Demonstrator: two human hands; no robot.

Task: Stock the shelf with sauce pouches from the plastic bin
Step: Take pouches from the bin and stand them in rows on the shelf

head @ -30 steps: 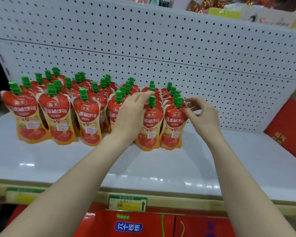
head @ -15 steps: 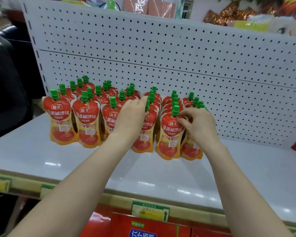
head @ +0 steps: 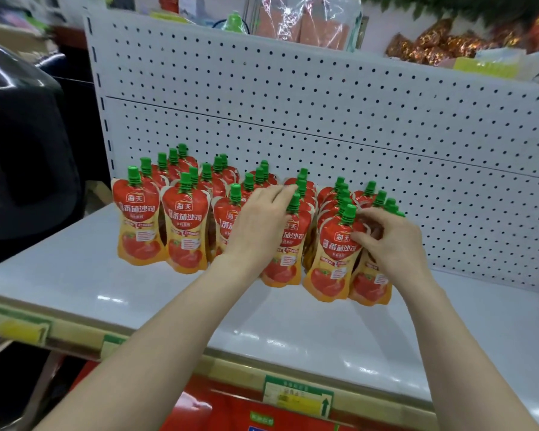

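Observation:
Several red and orange sauce pouches (head: 185,231) with green caps stand in rows on the white shelf (head: 293,325), against the pegboard back. My left hand (head: 259,222) lies over the middle rows with straight fingers, the fingertips touching a front pouch (head: 285,259) near its green cap. My right hand (head: 389,244) is at the right end of the group, its curled fingers pinching the top of the rightmost front pouch (head: 371,286), beside another front pouch (head: 332,262). The plastic bin is not in view.
The white pegboard (head: 324,98) closes off the back of the shelf. Bare shelf surface lies in front of and to the right of the pouches. A dark rounded object (head: 22,157) stands at the left. Price tags (head: 296,396) sit on the shelf's front edge, red boxes below.
A further pouch now stands at the right end of the front row, held at its top by my right hand. My left hand stays on the middle pouches. The view has shifted left.

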